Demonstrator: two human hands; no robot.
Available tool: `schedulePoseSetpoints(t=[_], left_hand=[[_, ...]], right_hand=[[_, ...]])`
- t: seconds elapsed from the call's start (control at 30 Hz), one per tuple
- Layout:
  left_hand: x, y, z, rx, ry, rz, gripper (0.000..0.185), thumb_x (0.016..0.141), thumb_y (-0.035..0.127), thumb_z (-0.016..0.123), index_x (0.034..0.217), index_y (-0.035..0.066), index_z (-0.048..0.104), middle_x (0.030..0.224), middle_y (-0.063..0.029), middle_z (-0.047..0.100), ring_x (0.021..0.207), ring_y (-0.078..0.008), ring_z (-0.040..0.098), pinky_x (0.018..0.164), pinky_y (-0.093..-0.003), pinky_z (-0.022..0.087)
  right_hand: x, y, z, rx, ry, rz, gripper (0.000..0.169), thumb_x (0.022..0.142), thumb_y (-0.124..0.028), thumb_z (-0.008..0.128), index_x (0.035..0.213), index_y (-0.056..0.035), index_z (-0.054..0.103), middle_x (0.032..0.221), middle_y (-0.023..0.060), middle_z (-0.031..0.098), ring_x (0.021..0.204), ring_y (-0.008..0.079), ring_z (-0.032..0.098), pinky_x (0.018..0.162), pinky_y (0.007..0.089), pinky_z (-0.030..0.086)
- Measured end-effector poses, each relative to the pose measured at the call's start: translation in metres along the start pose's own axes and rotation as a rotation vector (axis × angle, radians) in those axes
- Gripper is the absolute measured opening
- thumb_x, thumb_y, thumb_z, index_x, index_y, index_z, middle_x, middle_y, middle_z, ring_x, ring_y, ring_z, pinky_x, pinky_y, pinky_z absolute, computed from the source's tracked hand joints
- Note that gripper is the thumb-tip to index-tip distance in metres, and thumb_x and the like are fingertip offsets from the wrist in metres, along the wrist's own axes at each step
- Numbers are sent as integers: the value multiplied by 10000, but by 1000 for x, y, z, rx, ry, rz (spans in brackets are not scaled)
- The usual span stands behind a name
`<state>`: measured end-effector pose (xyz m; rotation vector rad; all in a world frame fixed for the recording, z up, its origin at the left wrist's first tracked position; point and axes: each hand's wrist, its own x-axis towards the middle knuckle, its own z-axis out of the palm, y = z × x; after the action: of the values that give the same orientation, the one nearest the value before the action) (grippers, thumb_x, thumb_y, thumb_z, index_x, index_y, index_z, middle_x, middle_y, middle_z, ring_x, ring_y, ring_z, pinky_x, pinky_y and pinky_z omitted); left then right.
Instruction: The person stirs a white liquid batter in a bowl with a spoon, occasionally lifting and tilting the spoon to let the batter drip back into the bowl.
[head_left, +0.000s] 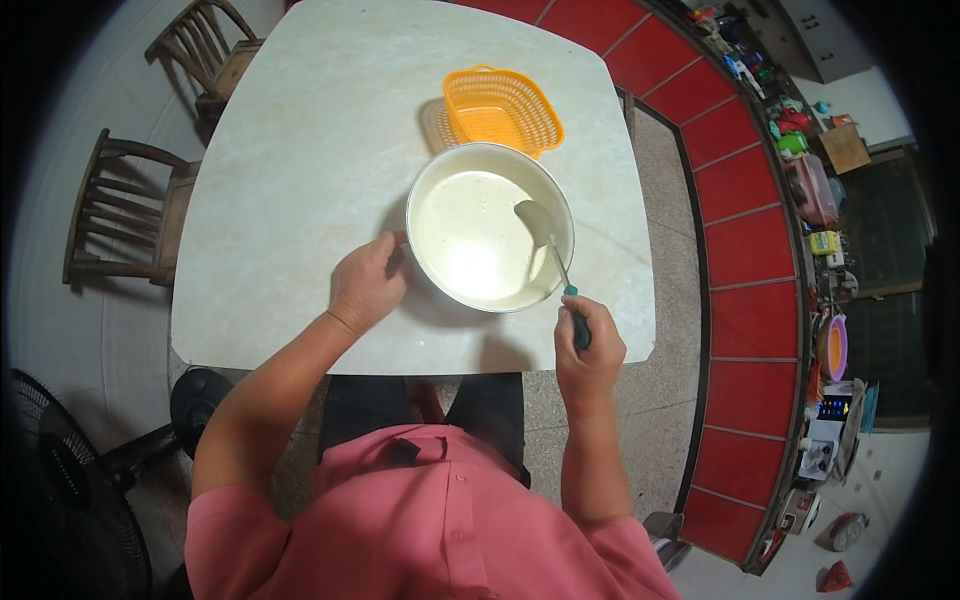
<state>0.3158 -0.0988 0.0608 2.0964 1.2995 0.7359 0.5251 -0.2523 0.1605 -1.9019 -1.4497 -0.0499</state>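
A round, deep metal pot with a pale inside stands on the table in front of me. Smooth cream-coloured stuff, apparently a liquid, covers its bottom and reflects a bright light. At the pot's left side, my left hand grips it, probably by a side handle that my fingers hide. My right hand is closed around the dark green handle of a metal ladle. The ladle leans over the pot's near right rim, its head inside the pot on the right.
An orange plastic basket sits just beyond the pot. The pale marbled table has wooden chairs on its left. A black fan stands at lower left. Red-fronted cabinets with kitchen items on top line the right.
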Motion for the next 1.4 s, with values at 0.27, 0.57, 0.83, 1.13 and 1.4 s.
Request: schedulePoseSetpoints(t=[0.27,0.57,0.83,1.13,1.4], left_hand=[[1,0,-1,5,-22,-4,294,771,121,593,1063,93,617,888,-128,670,834,-327,638,715,-421,507],[1,0,-2,-10,-16,7,296,774,122,590,1067,89,614,891,-125,672,828,-325,638,709,-418,508],[1,1,-2,-5,-9,4,271,789,146,593,1053,87,617,873,-134,670,813,-337,637,698,-429,508],[1,-2,2,-5,-3,3,270,790,162,611,1048,82,613,872,-132,665,816,-334,636,700,-430,508],[0,-2,3,-5,0,-3,278,786,164,612,1051,80,606,886,-132,664,826,-332,635,705,-432,505]], right_hand=[[16,-3,29,-27,-67,7,160,838,-91,680,980,-27,646,882,136,682,751,237,667,686,318,525],[31,-14,41,88,-161,60,159,822,-127,689,966,-65,663,900,121,686,777,293,673,687,349,532],[10,-2,25,402,-286,247,152,853,-94,658,988,-23,666,870,93,690,765,181,659,697,286,511],[-2,6,-15,806,-232,596,128,891,-81,614,956,26,640,713,34,589,583,70,498,512,205,374],[-4,-4,-19,818,-93,538,103,901,-63,592,962,13,626,682,31,583,533,44,449,457,190,324]])
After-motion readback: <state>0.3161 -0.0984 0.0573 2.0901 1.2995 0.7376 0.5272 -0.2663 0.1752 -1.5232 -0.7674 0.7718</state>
